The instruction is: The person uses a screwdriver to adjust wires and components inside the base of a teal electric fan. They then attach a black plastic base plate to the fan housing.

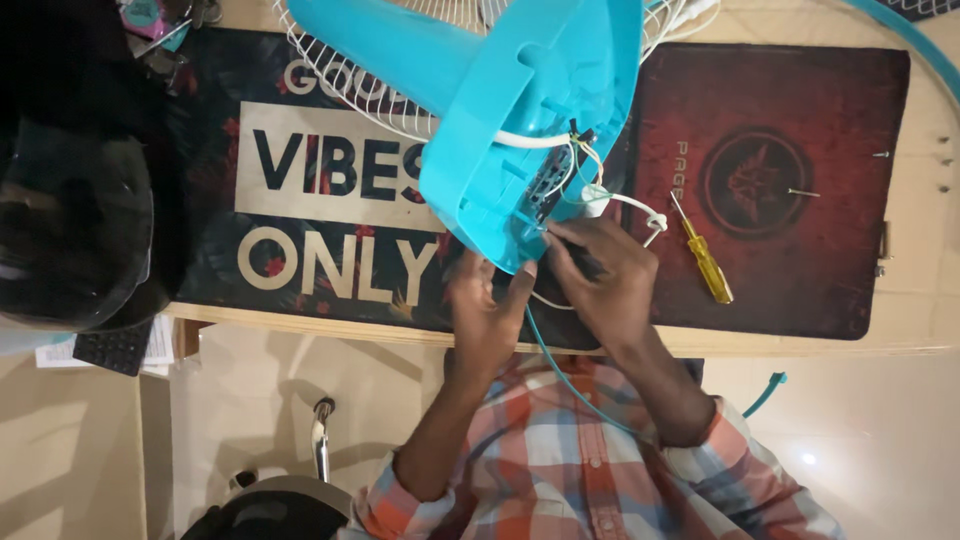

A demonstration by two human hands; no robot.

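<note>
On the tabletop (930, 250), the turquoise fan housing (520, 130) lies opened, wiring (600, 190) exposed and unfinished. The left hand (485, 310) grips its lower edge; the right hand (610, 280) pinches a dark tool at the switch block. A yellow screwdriver (703, 255) lies beside.

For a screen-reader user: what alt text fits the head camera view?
Two hands work at the open base of a turquoise fan lying on a desk: the left hand steadies its edge, the right hand holds a dark tool at the exposed wiring. A yellow-handled screwdriver lies on a red mat.
</note>
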